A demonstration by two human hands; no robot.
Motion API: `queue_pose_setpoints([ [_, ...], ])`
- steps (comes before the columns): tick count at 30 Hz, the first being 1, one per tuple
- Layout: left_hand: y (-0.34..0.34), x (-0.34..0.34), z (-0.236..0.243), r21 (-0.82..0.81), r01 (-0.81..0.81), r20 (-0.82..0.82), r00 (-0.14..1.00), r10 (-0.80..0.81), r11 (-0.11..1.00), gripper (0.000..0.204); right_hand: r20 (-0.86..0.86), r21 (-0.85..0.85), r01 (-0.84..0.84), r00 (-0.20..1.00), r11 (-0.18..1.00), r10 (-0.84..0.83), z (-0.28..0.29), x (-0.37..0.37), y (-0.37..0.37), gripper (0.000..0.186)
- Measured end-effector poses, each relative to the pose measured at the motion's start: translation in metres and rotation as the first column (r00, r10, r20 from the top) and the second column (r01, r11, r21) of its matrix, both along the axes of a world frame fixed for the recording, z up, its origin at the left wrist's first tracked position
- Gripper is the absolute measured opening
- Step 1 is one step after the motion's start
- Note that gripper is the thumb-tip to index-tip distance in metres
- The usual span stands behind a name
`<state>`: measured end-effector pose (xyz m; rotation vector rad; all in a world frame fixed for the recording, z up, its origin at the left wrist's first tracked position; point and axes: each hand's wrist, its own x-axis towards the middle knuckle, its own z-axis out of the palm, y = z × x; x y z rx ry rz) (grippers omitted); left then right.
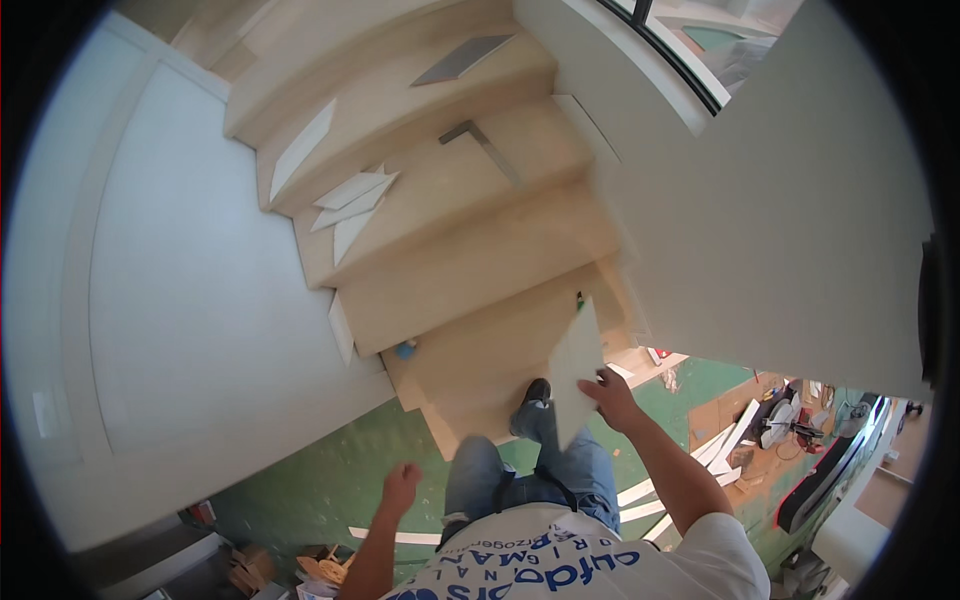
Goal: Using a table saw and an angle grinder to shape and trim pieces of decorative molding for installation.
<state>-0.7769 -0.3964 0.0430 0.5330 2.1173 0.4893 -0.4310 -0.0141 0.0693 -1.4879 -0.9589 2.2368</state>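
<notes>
My right hand grips a white, slanted-ended board by its right edge, held upright in front of my right leg. My left hand hangs beside my left thigh, its fingers loosely curled, with nothing visible in it. Ahead, wooden stairs curve up and away. On one tread lie a metal carpenter's square and several white offcuts. A small item with a green part shows just beyond the board's top, and a small blue item sits at the left of the lowest tread.
A white panelled wall flanks the stairs on the left, a pale wall on the right. A grey piece lies higher up. Behind me on the green floor are white strips, a saw-like machine and cardboard boxes.
</notes>
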Motion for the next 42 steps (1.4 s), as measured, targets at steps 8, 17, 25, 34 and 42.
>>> queue_pose_setpoints([
  [8, 0.397, -0.164, -0.049, 0.182, 0.363, -0.258, 0.914, -0.311, 0.914, 0.043, -0.083, 0.120, 0.091, 0.993, 0.989, -0.082, 0.027, -0.107, 0.124, 0.047],
  [17, 0.734, -0.255, -0.149, -0.072, 0.605, -0.449, 0.690, -0.568, 0.793, 0.035, 0.171, -0.207, 0.432, 0.899, 0.878, -0.403, 0.028, -0.128, 0.172, 0.048],
  [25, 0.748, -0.275, -0.225, 0.031, 0.651, -0.689, 0.563, -0.456, 0.758, 0.027, -0.092, -0.321, 0.348, 0.914, 0.881, -0.394, 0.011, -0.210, 0.300, 0.058],
  [34, 0.748, -0.282, -0.231, 0.090, 0.682, -0.774, 0.506, -0.380, 0.726, 0.016, 0.162, 0.414, 0.086, 0.973, 0.906, -0.167, -0.017, -0.248, 0.446, 0.055],
  [42, 0.735, -0.285, -0.246, 0.125, 0.731, -0.831, 0.447, -0.332, 0.671, 0.016, 0.312, 0.633, 0.048, 0.898, 0.773, -0.311, -0.067, -0.202, 0.395, 0.053],
])
